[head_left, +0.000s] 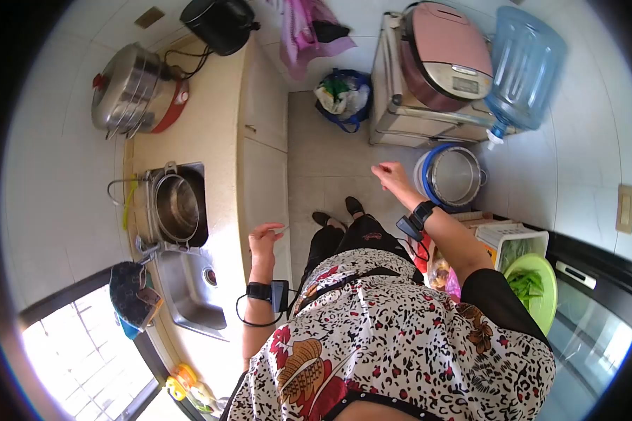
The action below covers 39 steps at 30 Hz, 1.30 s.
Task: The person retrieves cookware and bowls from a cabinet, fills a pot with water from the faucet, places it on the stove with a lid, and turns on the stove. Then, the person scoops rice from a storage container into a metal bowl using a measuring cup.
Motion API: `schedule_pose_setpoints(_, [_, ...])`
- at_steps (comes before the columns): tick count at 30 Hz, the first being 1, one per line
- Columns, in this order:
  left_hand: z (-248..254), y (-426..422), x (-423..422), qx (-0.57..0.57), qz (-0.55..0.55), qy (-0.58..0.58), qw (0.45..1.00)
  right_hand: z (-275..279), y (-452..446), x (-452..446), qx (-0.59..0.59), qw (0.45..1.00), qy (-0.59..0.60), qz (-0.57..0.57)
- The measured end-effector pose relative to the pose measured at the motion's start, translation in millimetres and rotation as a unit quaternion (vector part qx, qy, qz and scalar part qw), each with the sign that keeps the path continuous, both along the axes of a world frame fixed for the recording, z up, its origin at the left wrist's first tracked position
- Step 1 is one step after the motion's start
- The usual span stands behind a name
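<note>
My left hand (265, 242) hangs beside the cabinet front (263, 168), fingers stretched out and holding nothing. Out over the floor, my right hand (393, 177) has its fingers curled closed, and nothing shows in them. A round metal-rimmed container with a blue edge (439, 175) stands nearest to that hand, with a gap between them. To my left, a steel pot (177, 207) sits in one basin of the sink (189, 298). Neither hand touches any of these.
Beyond the sink stand a steamer pot (137, 91) and a black kettle (221, 24) on the counter. A pink rice cooker (449, 49) tops a cabinet beside a blue water bottle (527, 67). A bag (344, 98) lies ahead; a green bowl (548, 302) of leaves is at right.
</note>
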<state>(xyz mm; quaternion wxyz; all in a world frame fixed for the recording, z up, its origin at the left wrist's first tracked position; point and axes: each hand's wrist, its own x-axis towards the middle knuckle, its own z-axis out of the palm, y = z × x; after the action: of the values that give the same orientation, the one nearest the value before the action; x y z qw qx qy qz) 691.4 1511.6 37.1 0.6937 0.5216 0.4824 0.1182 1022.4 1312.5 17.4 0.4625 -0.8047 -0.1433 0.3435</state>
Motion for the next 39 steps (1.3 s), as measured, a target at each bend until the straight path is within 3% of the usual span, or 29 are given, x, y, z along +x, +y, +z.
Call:
schedule_pose_setpoints(5, [-10, 9, -9, -0.043, -0.016, -0.041, 0.998, -5, 82, -8, 0.013, 0.991, 0.09, 0.101])
schedule_pose_setpoints(8, [-20, 25, -10, -0.045, -0.011, -0.046, 0.998, 7, 152, -16, -0.018, 0.978, 0.084, 0.189])
schedule_pose_setpoints(11, [-34, 26, -11, -0.071, -0.019, -0.035, 0.997, -15, 198, -16, -0.015, 0.965, 0.046, 0.258])
schedule_pose_setpoints(15, [-47, 31, -11, -0.044, -0.11, -0.035, 0.992, -39, 250, -9, 0.024, 0.943, 0.114, 0.312])
schedule_pose_setpoints(17, [-43, 25, -6, 0.027, -0.111, 0.027, 0.993, -70, 272, -3, -0.005, 0.938, 0.154, 0.312])
schedule_pose_setpoints(20, [-44, 19, 7, 0.081, -0.071, 0.027, 0.994, -102, 303, 22, -0.047, 0.922, 0.147, 0.355])
schedule_pose_setpoints(26, [-95, -14, 46, 0.067, 0.008, 0.033, 0.997, -170, 336, 74, -0.037, 0.899, 0.209, 0.383])
schedule_pose_setpoints(32, [-110, -17, 74, 0.062, 0.059, 0.059, 0.995, -298, 424, 93, -0.135, 0.873, 0.229, 0.41])
schedule_pose_setpoints(37, [-100, -5, 100, 0.015, 0.074, 0.087, 0.993, -322, 428, 100, -0.113, 0.841, 0.228, 0.477])
schedule_pose_setpoints(39, [-111, -2, 121, 0.028, 0.057, 0.084, 0.994, -285, 419, 85, -0.106, 0.865, 0.252, 0.421])
